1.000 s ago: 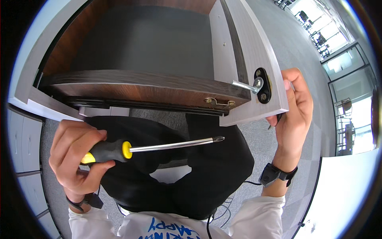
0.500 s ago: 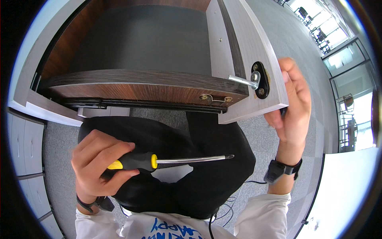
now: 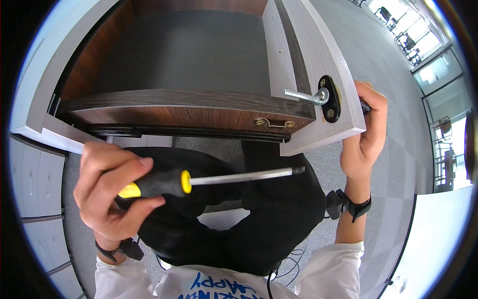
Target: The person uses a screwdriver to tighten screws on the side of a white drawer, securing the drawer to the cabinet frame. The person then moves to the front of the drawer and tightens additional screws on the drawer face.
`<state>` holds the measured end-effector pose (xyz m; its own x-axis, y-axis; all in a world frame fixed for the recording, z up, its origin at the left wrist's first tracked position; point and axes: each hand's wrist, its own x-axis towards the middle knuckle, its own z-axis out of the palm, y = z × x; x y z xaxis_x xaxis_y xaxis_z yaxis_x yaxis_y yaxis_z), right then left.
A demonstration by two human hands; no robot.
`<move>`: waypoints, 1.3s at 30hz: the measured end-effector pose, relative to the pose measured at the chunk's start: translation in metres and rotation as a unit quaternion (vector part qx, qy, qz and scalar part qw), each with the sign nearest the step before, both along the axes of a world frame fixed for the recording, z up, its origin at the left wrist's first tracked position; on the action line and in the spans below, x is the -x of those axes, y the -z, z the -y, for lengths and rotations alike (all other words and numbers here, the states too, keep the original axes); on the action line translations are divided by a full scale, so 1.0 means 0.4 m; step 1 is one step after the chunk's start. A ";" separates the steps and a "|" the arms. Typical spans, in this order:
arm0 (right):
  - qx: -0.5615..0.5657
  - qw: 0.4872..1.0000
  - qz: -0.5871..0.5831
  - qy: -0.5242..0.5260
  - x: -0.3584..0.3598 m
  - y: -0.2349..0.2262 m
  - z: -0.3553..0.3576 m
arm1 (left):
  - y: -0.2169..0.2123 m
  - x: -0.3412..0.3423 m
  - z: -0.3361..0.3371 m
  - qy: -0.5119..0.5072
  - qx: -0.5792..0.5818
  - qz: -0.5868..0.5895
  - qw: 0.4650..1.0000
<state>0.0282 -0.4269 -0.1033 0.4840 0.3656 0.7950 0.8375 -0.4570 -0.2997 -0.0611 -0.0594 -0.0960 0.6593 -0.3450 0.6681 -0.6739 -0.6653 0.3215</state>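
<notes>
My left hand is wrapped round the black and yellow handle of a screwdriver. Its metal shaft points right, above my lap and apart from the drawer. On the inner face of the pulled-out drawer's pale front panel sits a drawer lock: a black oval plate with screws and a metal rod reaching left over the drawer side. Behind that panel, on its outer face, my right hand has its fingers closed round a small black part, mostly hidden by fingers and panel.
The open drawer has a dark grey bottom and brown wood sides, with a black slide rail below. Pale cabinets stand at left. My black-trousered legs are under the drawer. A thin cable lies on the grey carpet.
My left hand has lifted the screwdriver slightly and shifted left. My right hand has turned and moved up along the panel's outer side, and the black part shows at a different place.
</notes>
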 end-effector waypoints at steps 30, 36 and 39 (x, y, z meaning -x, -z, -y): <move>-0.178 0.965 -0.184 -0.054 0.059 -0.041 -0.015 | -0.105 -0.106 0.031 -0.097 -0.037 0.089 0.991; -0.180 0.963 -0.189 -0.067 0.049 -0.031 -0.034 | -0.093 -0.116 0.013 -0.085 -0.025 0.062 0.994; -0.186 0.960 -0.193 -0.077 0.046 -0.031 -0.045 | -0.095 -0.124 -0.004 -0.072 -0.030 0.034 0.996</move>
<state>0.0099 -0.4091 -0.0911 0.7318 0.1810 0.6570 0.6804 -0.1380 -0.7198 -0.0114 -0.0579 -0.0578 0.6586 -0.2903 0.6942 -0.5888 -0.7733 0.2352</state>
